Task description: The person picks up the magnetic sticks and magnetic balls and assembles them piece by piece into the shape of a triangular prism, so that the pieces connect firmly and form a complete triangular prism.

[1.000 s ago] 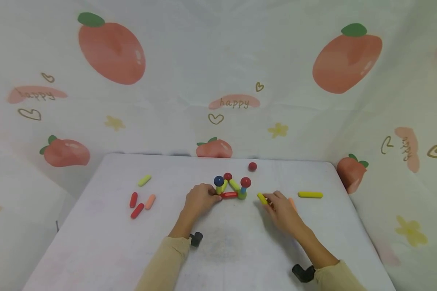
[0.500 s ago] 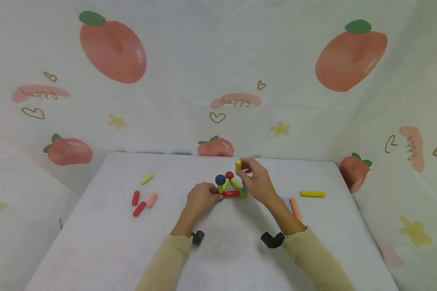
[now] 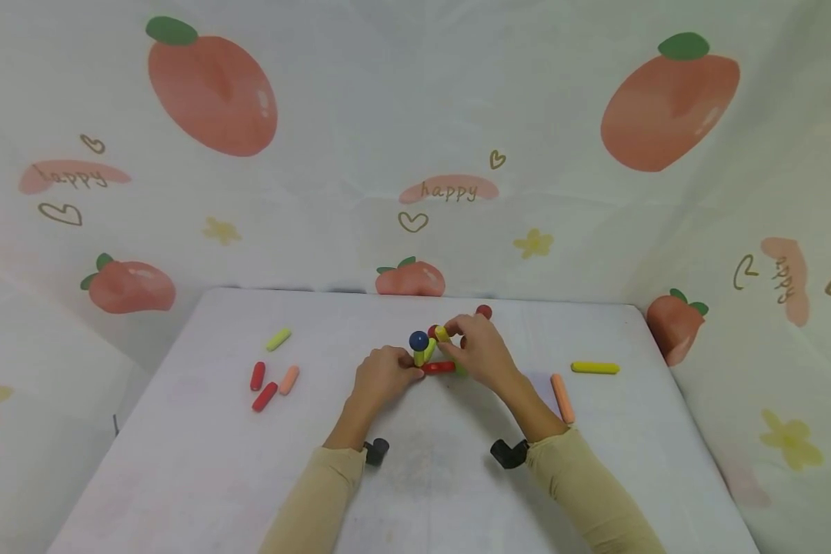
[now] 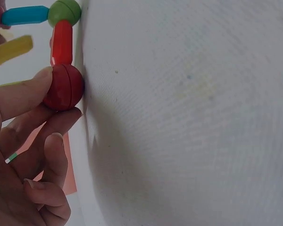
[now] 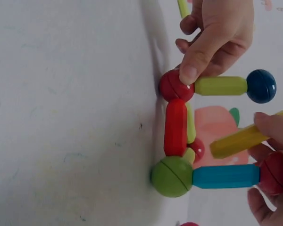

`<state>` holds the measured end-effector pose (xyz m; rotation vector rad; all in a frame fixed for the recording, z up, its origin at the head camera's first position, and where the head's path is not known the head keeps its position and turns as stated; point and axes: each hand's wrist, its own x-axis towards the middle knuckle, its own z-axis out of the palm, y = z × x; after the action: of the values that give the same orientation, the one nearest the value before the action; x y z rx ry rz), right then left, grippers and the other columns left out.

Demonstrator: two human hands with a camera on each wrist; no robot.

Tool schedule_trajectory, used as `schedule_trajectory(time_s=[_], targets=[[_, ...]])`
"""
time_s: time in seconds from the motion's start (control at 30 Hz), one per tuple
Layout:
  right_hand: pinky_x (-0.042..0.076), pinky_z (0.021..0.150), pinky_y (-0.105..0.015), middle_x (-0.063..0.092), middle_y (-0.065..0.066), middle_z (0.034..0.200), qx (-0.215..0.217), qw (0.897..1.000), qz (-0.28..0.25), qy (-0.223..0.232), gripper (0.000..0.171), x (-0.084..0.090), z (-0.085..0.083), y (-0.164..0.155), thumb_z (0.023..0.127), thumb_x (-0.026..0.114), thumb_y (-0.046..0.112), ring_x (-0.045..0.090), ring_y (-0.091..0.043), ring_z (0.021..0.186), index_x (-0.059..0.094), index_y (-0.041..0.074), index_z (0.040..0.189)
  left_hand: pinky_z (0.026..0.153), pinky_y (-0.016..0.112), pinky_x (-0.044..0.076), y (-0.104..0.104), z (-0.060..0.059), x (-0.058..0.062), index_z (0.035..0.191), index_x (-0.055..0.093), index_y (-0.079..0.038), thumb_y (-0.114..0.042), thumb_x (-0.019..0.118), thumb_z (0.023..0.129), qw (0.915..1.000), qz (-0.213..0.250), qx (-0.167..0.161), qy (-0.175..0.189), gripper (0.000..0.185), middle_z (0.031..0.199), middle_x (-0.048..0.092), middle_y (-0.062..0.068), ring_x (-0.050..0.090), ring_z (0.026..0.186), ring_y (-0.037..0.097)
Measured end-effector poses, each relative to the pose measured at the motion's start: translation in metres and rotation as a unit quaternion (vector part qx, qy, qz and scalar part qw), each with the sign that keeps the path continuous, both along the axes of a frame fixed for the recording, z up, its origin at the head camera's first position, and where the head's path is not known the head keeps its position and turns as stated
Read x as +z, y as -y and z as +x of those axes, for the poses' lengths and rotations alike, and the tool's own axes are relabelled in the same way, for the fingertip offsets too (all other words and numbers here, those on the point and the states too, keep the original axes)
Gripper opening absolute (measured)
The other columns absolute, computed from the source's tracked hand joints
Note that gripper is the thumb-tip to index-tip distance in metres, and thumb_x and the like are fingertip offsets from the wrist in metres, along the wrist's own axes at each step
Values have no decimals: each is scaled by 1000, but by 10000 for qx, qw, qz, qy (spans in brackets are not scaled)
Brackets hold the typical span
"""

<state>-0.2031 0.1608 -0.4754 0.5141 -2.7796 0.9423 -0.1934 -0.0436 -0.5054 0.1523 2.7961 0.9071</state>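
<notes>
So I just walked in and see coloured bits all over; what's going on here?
A person is putting together a small frame of coloured plastic rods and balls on the white table. The left hand pinches the frame's red corner ball, while the right hand holds a short yellow rod at its top. Spare rods lie around.

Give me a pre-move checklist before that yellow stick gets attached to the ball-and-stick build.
1. Left hand steadies the red base ball: ok.
2. Right hand grips the yellow stick: ok.
3. Red stick joins red base ball and green ball: ok.
4. Blue stick stands on the green ball: ok.
5. Yellow stick seated on a ball: cannot tell.
6. Table bare around the base: ok.
</notes>
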Motion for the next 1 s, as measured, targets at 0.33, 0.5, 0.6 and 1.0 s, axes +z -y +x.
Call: schedule_trajectory(time_s=[0.33,0.5,0.6,1.0], targets=[[54,83,-34,69,-8,108,66,9973,731,51,25,-1,3,-2,82,87,25,55,-22,97,73,13,99,80,41,56,0,1,1,103,80,-15,-35,81,86,10000,-5,8,44,26,92,78,-2,67,85,17],[54,87,-37,67,-7,110,124,9965,817,-155,22,-2,3,0,81,87,25,57,-25,102,76,14,97,80,40,56,-1,0,1,102,81,-15,-36,81,86,10000,-63,-4,-7,25,90,78,-3,67,84,17],[53,85,-38,67,-8,109,109,9953,925,-275,21,-2,3,3,81,87,25,57,-26,100,78,14,96,80,40,57,-2,0,2,101,81,-15,-35,81,86,9999,-127,4,-26,25,89,78,-2,67,82,17],[52,88,-37,67,-5,109,71,9838,1701,-558,26,-2,6,12,79,89,30,55,-24,103,80,18,100,91,46,57,-5,1,2,107,80,-13,-33,81,87,9999,-149,65,-5,28,96,80,1,73,96,24]])
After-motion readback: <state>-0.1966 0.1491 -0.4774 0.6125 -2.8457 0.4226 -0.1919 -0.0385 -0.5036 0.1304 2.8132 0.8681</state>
